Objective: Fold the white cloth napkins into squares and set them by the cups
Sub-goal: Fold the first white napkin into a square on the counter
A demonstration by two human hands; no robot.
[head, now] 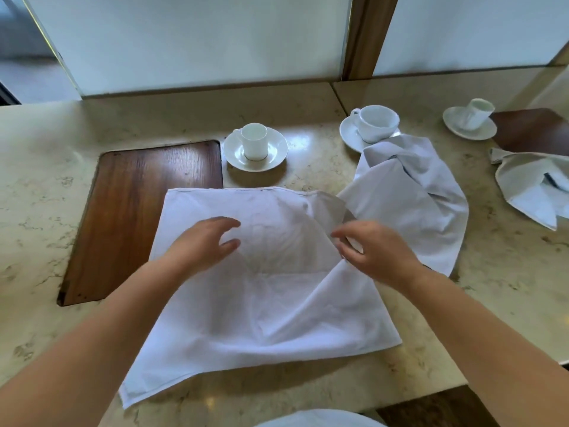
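A large white napkin (252, 306) lies spread on the marble counter in front of me, its right edge lifted into a flap. My right hand (374, 251) pinches that flap at the napkin's right side. My left hand (204, 241) hovers over the middle of the cloth with fingers loosely spread, holding nothing. Beyond the napkin stands a small white cup on a saucer (255, 147). A second, crumpled white napkin (412, 192) lies to the right, reaching up to a wider cup and saucer (374, 124). A third crumpled napkin (532, 189) sits at the far right, below a third cup and saucer (471, 118).
A dark wooden inlay (135, 211) is set into the marble counter (40, 186) at the left, partly under the napkin. Another wooden inlay (532, 131) shows at the far right. Frosted glass panels (191, 41) rise behind the counter. The counter's near edge runs along the lower right.
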